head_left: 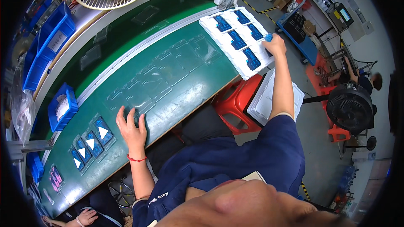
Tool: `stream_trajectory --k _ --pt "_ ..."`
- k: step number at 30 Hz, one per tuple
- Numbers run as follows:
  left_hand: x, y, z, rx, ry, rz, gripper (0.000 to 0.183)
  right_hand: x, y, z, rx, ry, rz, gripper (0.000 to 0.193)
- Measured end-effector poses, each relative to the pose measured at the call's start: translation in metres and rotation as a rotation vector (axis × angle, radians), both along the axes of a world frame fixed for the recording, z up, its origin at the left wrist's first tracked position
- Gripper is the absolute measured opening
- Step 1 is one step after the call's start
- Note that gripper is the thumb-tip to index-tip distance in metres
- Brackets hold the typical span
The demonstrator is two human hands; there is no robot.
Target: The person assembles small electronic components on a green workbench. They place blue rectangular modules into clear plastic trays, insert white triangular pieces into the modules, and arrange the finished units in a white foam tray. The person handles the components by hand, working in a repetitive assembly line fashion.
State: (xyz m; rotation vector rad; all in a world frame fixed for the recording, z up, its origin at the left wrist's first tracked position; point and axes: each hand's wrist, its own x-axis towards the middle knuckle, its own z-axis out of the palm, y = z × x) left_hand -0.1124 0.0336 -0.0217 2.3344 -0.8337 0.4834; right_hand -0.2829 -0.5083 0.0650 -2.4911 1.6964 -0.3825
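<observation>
Posture of the two arms. The left hand (132,131) is open, fingers spread and gently curved, tips directed forward; the left forearm (143,180) extends straight behind it. The right arm (283,86) reaches farther forward and out to the person's right. The right hand (275,45) is turned inward, its fingers bent and drawn together, their tips partly obscured.

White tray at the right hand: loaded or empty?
Loaded: five blue pieces show in the white tray. Completely full? Cannot tell; the right hand hides part of it.
</observation>
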Motion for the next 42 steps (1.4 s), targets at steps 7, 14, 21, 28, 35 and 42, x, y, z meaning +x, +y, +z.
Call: stream_trajectory --k 7,14,21,28,35,42 --pt "-0.002 0.0 0.001 -0.004 0.006 -0.012 0.03 0.024 0.075 -0.02 0.135 0.294 0.194 0.053" --pt "-0.004 -0.001 0.005 -0.031 -0.021 0.001 0.026 0.032 0.07 -0.031 0.129 0.261 0.144 0.064" --pt "-0.005 0.007 0.004 -0.11 -0.069 -0.037 0.026 0.021 -0.028 -0.069 -0.069 -0.107 0.274 0.055" --pt "-0.036 0.024 0.002 -0.107 -0.11 0.072 0.027 0.069 -0.089 -0.05 -0.092 0.001 0.179 0.049" --pt "-0.043 0.027 0.0 -0.157 -0.134 0.11 0.016 0.096 -0.062 -0.028 -0.023 0.14 0.145 0.057" --pt "-0.043 0.027 -0.007 -0.19 -0.153 0.068 0.014 0.082 -0.091 -0.047 -0.117 0.165 0.079 0.066"
